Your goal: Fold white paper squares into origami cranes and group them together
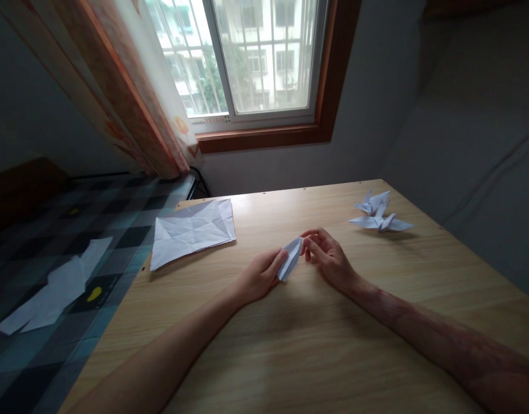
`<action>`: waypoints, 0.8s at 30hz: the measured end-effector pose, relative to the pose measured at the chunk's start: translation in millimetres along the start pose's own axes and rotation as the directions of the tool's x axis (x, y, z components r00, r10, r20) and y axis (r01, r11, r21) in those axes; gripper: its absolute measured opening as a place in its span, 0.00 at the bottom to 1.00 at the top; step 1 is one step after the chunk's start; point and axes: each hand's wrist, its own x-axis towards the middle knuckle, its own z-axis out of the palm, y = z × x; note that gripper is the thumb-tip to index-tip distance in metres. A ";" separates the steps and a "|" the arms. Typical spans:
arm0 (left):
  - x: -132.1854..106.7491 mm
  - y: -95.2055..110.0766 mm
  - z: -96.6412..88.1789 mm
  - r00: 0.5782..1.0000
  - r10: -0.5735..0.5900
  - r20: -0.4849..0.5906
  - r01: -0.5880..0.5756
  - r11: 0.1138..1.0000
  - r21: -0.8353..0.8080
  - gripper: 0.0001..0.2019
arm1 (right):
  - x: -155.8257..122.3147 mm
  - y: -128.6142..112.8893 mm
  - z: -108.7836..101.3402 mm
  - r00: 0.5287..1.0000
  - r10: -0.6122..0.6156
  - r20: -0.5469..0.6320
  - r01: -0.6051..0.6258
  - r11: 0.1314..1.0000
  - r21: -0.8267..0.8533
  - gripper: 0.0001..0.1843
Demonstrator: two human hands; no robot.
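Observation:
My left hand [264, 271] grips a small piece of white folded paper [289, 260] above the middle of the table, thumb on top. The paper is narrow and pointed, with layered creases, and its tip slants up to the right. At that tip, the thumb and index finger of my right hand [327, 256] are closed together on the paper; its other fingers are curled. Two white paper cranes [380, 223] stand close together at the far right of the table. The fingers of my left hand beneath the paper are hidden.
Creased white sheets [193, 230] lie at the table's back left. The light wooden table [264, 356] has its far edge near the wall below a window [264, 57]. On the left, loose paper pieces [61, 290] rest on a checked bedspread [130, 201], beside a curtain [130, 86].

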 end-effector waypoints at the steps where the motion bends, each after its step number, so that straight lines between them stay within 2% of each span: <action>1: 0.4 -0.6 -0.1 1.000 -0.002 -0.008 0.002 1.000 -0.013 0.30 | -0.4 0.3 -0.1 1.000 -0.010 0.010 0.010 1.000 -0.004 0.19; 7: 1.3 -3.3 1.8 0.999 -0.014 -0.050 0.011 0.998 -0.059 0.33 | -2.5 1.0 -1.7 0.998 -0.041 0.055 0.046 0.995 -0.091 0.16; 15: 0.9 -0.5 2.4 1.000 -0.014 -0.022 0.014 1.000 -0.018 0.35 | -3.3 0.7 -2.0 0.992 -0.107 0.068 0.116 0.983 -0.142 0.13; 24: 1.7 -2.3 -0.1 1.000 -0.024 -0.013 0.024 1.000 0.003 0.35 | -3.9 -3.5 -3.7 0.990 -0.100 0.100 0.112 0.987 -0.118 0.16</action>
